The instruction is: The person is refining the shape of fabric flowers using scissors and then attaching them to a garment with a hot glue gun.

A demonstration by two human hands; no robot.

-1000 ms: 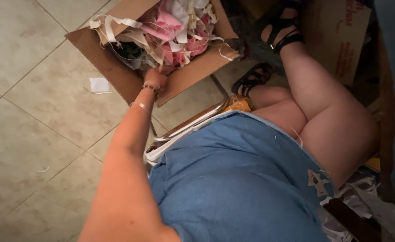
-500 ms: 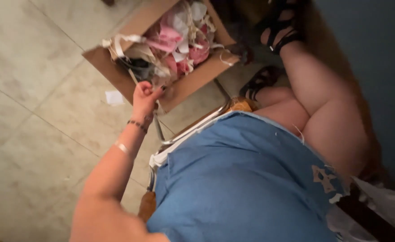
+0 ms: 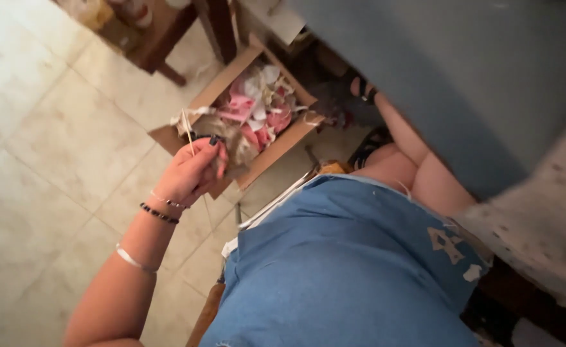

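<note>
head view – worn high, tilted down | close over lap (image 3: 347, 270) – floor (image 3: 51, 160) beyond

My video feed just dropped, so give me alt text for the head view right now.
The person's left hand is raised, pinching a thin pale strip above an open cardboard box of pink and white scraps on the tiled floor. They sit in a blue denim garment; the right hand is out of view.

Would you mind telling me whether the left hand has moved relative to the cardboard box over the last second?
Yes. The left hand has lifted off the near edge of the cardboard box and now sits raised above it, pinching a thin pale strip.
</note>
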